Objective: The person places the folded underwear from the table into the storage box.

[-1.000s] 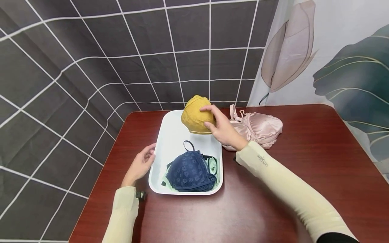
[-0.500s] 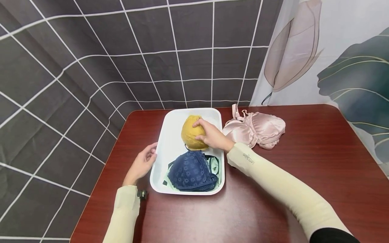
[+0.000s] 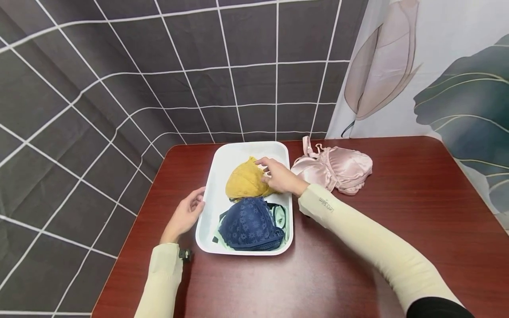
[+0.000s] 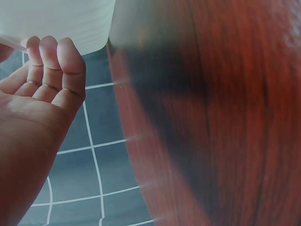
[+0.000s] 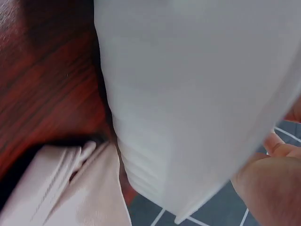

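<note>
A white plastic tray (image 3: 212, 176) holds a yellow bra (image 3: 244, 180) in its far half and a navy lace bra (image 3: 250, 225) in front. Pale green fabric (image 3: 280, 216) shows under the navy one. My right hand (image 3: 280, 176) hangs over the tray's right rim, its loosely bent fingertips at the yellow bra's right side. In the right wrist view the tray wall hides those fingertips. My left hand (image 3: 187, 214) is at the tray's left side, its bent fingertips (image 4: 70, 52) touching the outer wall near the rim.
A pink satin bra (image 3: 346, 168) lies on the reddish-brown table (image 3: 397, 212), just right of the tray. Behind the table hangs a dark grey cloth (image 3: 199, 84) with white grid lines, with a leaf-patterned cloth (image 3: 381, 75) to its right.
My right hand has lowered the yellow bra into the tray behind the navy one and let it go. The yellow bra has settled flatter and leftward. My left hand stays put.
</note>
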`<state>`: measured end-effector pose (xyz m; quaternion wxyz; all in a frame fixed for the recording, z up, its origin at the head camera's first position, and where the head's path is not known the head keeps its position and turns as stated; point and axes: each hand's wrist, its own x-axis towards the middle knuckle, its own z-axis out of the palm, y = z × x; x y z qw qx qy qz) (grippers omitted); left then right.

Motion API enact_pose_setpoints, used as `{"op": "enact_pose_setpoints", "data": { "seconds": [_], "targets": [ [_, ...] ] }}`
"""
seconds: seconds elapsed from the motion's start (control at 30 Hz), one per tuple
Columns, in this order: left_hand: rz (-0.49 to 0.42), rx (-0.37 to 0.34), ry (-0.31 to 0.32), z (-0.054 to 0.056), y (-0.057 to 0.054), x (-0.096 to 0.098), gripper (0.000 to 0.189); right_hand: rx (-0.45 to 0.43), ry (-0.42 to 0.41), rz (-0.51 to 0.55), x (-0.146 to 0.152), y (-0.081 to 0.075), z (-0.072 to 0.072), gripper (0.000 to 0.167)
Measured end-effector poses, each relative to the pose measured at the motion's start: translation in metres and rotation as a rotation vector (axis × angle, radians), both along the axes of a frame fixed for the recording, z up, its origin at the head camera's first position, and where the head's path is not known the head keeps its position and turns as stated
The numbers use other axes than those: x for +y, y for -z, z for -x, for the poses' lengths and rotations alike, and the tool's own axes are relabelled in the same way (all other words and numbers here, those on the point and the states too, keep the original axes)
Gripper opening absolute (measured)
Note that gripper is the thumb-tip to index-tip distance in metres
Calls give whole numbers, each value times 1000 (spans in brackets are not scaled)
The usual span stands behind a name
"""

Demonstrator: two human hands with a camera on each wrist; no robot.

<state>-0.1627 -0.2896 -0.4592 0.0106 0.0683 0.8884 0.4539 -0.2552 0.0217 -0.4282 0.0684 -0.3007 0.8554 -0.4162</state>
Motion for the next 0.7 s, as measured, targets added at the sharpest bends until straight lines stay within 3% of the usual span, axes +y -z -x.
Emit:
{"op": "enact_pose_setpoints", "data": {
  "seconds": [0.3,0.7],
  "targets": [
    [0,13,3,0,6,-4,44,1,74,21,20,-6,2,47],
    [10,-2,-9,-1,3,-2,44,65,184,91,59,-8,12,46]
  ]
}}
